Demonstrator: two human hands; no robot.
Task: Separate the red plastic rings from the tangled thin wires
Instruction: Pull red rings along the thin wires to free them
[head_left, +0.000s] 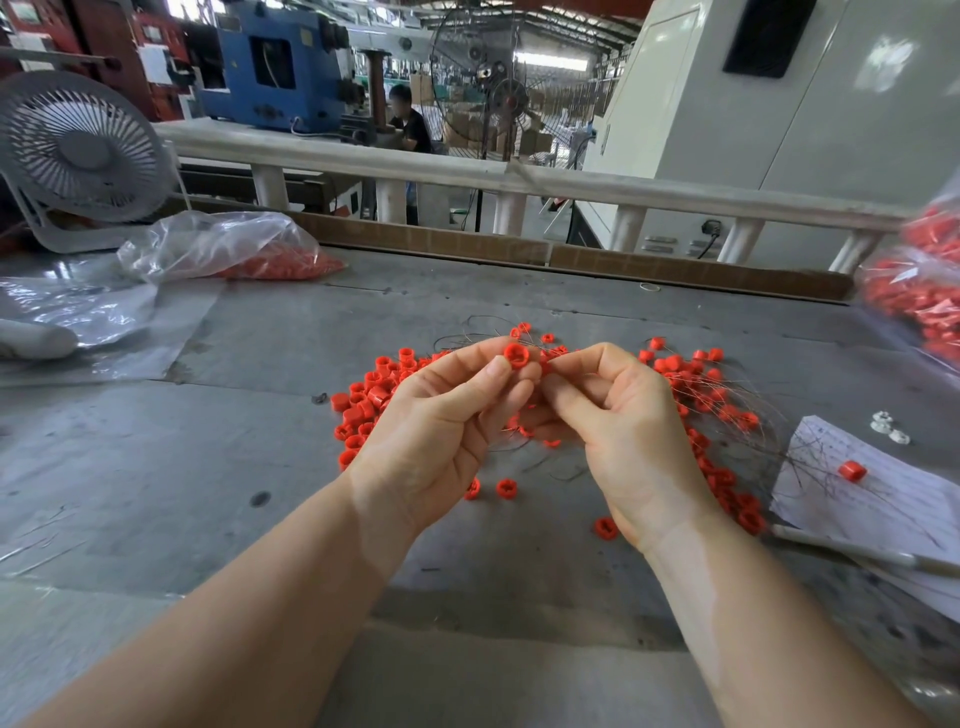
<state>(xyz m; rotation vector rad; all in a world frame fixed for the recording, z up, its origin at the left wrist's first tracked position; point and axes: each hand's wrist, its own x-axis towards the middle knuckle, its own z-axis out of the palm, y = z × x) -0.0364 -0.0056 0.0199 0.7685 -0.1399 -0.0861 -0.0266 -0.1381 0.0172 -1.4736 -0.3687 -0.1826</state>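
The left hand pinches 1 red ring between thumb and forefinger above the grey table. The right hand, fingers curled, pinches something hidden beside it. Loose rings lie at 9 o'clock; tangled wires with rings at 3 o'clock.

Bare table left; wires and paper crowding right.

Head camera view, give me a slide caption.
Left hand pinches a red ring while right hand works the wires.
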